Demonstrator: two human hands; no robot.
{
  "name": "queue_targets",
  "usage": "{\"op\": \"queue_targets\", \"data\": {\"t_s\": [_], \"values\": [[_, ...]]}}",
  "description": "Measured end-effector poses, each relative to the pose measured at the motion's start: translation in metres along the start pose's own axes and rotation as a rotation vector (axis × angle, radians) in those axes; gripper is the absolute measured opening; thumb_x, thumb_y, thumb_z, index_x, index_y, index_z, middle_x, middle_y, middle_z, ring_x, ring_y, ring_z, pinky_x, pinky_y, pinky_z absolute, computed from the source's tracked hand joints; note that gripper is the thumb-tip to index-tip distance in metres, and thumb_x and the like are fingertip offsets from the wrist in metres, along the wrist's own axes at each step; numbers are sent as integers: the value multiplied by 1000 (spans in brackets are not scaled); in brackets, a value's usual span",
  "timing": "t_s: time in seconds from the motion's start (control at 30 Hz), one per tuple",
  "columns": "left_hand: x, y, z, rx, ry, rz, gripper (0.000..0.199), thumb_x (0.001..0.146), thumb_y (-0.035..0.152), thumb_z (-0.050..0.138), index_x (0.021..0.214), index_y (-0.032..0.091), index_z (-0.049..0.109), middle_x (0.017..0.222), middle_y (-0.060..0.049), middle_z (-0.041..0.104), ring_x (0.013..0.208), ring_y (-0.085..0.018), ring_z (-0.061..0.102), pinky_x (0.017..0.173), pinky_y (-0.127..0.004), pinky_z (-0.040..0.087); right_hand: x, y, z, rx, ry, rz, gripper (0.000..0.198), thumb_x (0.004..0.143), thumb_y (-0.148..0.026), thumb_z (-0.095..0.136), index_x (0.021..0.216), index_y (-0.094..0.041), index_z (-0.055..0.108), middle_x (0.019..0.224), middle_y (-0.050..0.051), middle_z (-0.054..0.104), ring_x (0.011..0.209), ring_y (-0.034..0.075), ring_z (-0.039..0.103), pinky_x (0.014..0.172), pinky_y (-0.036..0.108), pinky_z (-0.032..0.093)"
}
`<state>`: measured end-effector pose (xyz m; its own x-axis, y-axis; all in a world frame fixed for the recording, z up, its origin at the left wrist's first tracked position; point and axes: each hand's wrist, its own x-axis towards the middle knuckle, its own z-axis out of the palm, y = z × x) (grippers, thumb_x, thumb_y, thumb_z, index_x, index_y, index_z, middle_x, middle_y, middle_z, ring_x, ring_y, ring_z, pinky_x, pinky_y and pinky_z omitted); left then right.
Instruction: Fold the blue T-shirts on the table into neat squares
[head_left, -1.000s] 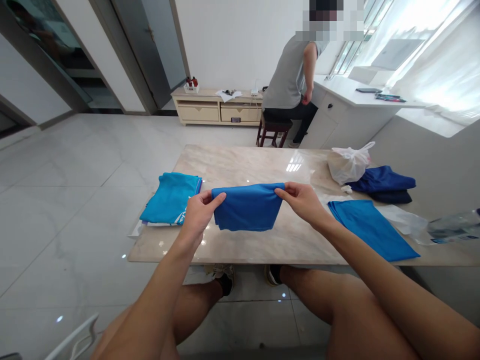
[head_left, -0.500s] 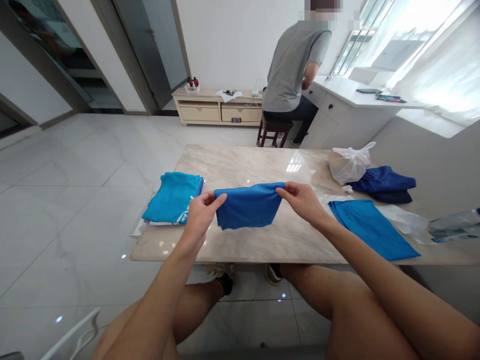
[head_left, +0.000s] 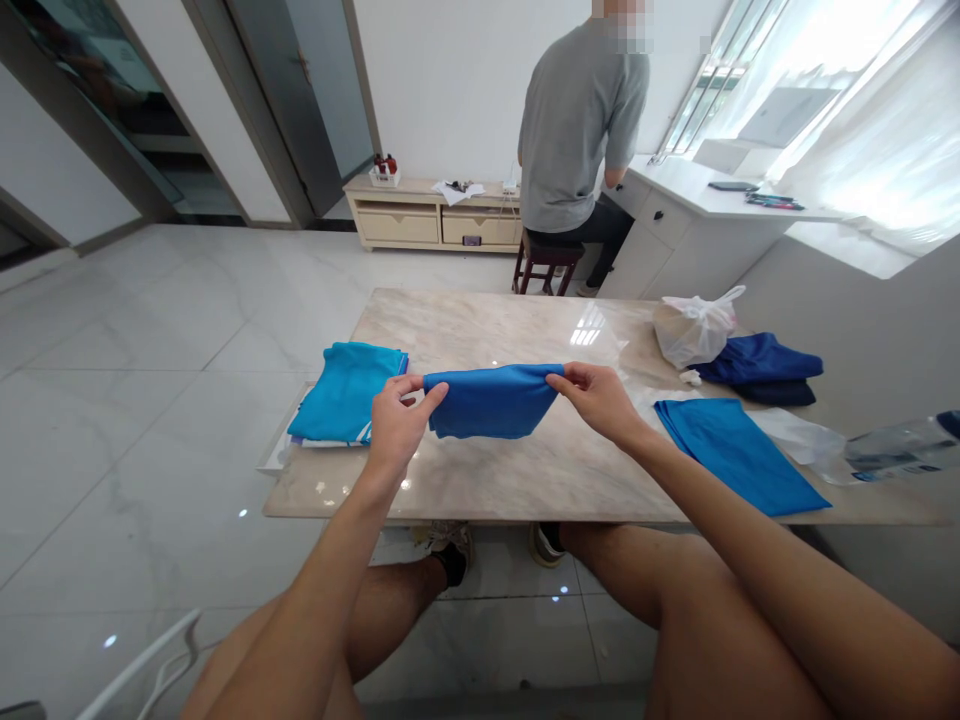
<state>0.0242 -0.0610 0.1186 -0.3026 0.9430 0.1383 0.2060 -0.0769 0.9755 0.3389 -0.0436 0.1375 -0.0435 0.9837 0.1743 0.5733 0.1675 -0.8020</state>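
A folded blue cloth is stretched between my two hands above the marble-look table. My left hand pinches its left upper corner between thumb and fingers. At the opposite upper corner, my right hand grips it the same way. The cloth's lower edge hangs down towards the tabletop; whether it touches, I cannot tell. Just left of my left hand lies a stack of folded bright blue cloths with some white print. Right of my right hand, another folded blue cloth lies flat near the front edge.
At the table's right end are a tied white plastic bag, dark blue fabric and a clear bottle on its side. Beyond the table, a person in a grey shirt sits on a stool beside a white desk.
The cloth's hanging lower part has swung up and away from me, so less of its front shows. Both hands keep their hold. The seated person has shifted slightly left and straightened.
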Motion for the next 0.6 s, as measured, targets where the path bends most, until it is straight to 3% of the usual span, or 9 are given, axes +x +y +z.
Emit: {"op": "queue_targets", "data": {"t_s": [0.23, 0.6], "values": [[-6, 8, -2, -60, -78, -105, 40, 74, 55, 93, 91, 20, 84, 95, -7, 81, 96, -27, 72, 89, -37, 58, 0, 2, 2, 0, 13, -2, 49, 92, -68, 71, 73, -23, 69, 71, 2, 66, 69, 20, 54, 66, 35, 42], [-7, 13, -3, -80, -102, -96, 34, 77, 51, 92, 91, 20, 86, 96, -8, 84, 98, -29, 75, 92, -40, 60, 0, 2, 2, 24, 30, -1, 47, 93, -68, 72, 83, -22, 77, 78, 5, 74, 74, 23, 63, 70, 37, 49]]}}
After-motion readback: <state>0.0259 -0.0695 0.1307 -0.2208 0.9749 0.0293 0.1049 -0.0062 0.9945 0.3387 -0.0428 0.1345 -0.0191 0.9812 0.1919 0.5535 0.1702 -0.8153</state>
